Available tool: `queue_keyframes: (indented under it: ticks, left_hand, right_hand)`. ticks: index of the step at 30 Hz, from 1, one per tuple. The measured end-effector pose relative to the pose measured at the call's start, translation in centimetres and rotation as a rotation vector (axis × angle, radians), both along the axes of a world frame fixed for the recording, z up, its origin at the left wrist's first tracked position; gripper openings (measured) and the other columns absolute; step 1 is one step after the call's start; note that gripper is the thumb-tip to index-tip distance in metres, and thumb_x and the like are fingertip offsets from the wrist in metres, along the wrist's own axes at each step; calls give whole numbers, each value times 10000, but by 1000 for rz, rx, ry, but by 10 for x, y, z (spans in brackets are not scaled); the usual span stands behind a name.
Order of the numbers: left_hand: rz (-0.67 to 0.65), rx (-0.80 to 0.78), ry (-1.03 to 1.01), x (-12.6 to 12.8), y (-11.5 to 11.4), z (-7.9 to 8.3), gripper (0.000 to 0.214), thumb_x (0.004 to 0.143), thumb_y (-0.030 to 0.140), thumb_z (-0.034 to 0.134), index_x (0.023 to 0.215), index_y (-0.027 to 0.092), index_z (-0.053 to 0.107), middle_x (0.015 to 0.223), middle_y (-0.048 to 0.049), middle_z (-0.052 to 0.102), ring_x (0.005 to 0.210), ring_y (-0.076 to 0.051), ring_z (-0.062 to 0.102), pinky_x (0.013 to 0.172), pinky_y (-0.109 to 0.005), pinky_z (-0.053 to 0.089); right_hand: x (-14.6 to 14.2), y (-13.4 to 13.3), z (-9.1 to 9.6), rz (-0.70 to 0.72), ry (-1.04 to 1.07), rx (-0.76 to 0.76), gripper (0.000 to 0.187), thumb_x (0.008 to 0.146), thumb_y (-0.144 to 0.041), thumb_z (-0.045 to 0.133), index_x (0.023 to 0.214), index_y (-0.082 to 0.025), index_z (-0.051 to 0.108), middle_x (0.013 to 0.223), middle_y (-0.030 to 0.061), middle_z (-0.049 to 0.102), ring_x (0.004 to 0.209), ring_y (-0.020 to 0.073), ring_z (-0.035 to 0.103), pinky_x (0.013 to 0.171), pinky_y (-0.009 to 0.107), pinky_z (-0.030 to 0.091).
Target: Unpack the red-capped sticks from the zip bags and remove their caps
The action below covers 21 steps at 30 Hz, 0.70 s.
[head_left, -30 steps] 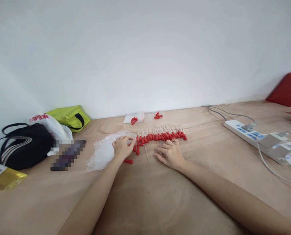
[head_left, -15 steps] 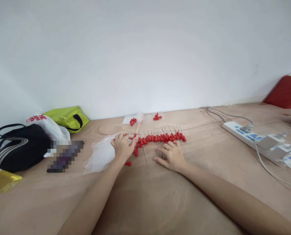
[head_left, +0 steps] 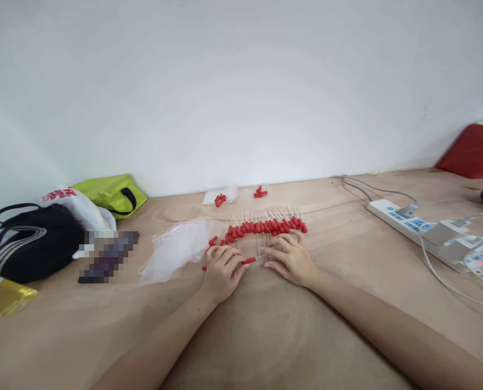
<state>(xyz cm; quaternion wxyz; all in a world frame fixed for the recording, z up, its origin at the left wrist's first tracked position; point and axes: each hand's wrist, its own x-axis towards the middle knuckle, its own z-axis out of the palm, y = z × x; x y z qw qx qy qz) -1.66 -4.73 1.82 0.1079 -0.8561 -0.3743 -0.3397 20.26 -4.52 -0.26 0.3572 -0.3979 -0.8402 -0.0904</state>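
Note:
My left hand (head_left: 221, 273) is closed on a red rubber bulb (head_left: 248, 260), which sticks out past its fingertips toward the right. A thin clear glass tube runs from the bulb to my right hand (head_left: 291, 259), whose thumb and fingers close around its end. Several bare glass tubes (head_left: 259, 245) lie by the right fingers, partly covered by them. Behind both hands stretches a row of glass droppers with red bulbs (head_left: 266, 226), tips pointing to the wall. Loose red bulbs (head_left: 213, 240) lie beside my left hand, some half hidden.
Clear plastic zip bags (head_left: 176, 249) lie to the left. Farther back are two small bags with red bulbs (head_left: 220, 200). A white power strip (head_left: 399, 218) with cables is at right; a black bag (head_left: 34, 244) and a yellow-green bag (head_left: 111, 195) sit at left.
My left hand has moved right and nearer to me, from beside the row's left end, with a red bulb now at its fingertips. The right hand has stayed nearly in place.

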Motion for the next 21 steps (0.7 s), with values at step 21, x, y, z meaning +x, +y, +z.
queue_keyframes:
  ticks: [21]
  left_hand:
    - [-170, -78, 54, 1, 9, -2, 152, 839, 288, 502, 789, 244, 640, 795, 38, 690, 892, -160, 593, 1025, -454, 204]
  right_hand:
    - [-3, -4, 0, 72, -36, 74, 186, 846, -272, 464, 803, -240, 642, 536, -32, 536, 664, 123, 411, 886, 394, 182]
